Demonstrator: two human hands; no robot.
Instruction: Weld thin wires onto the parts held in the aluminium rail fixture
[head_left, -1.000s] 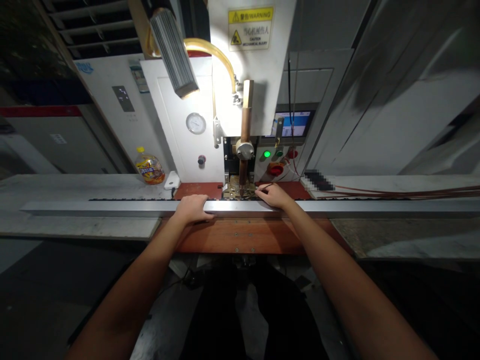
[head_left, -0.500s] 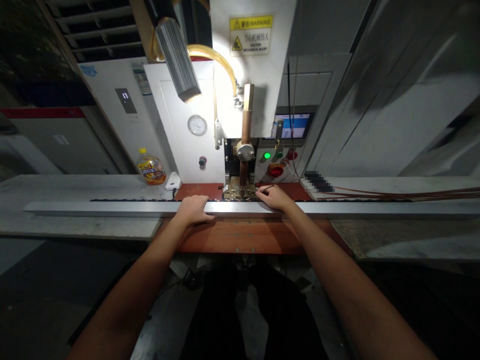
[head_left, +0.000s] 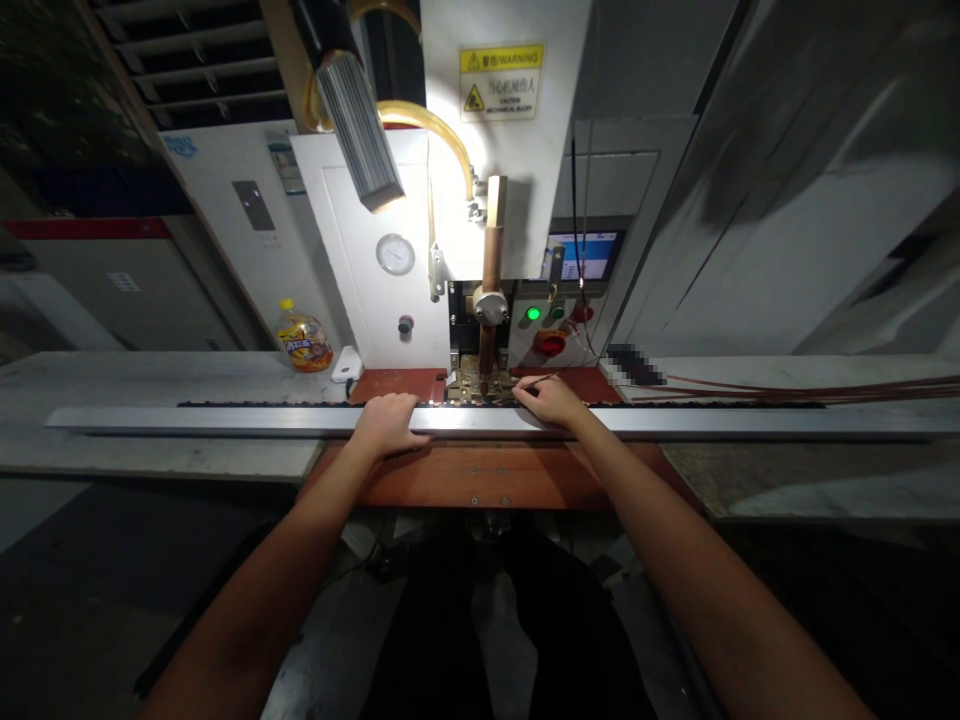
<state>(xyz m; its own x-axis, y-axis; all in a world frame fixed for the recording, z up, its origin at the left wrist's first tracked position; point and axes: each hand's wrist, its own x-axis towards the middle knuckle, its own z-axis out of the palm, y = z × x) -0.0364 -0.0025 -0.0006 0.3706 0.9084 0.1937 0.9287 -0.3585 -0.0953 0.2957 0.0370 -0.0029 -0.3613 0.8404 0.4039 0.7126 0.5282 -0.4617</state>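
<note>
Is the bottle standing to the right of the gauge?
No, the bottle stands on the left-hand worktop, to the left of the round gauge.

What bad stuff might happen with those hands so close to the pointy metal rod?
The right hand is right beside the rod's tip, so fingers might get pinched if it moves down. The warning sign says mechanical injury, too.

The bar is very long, so a bump at one end might twist it under the left hand.

If it swung back, it might knock the bottle standing behind it.
</note>
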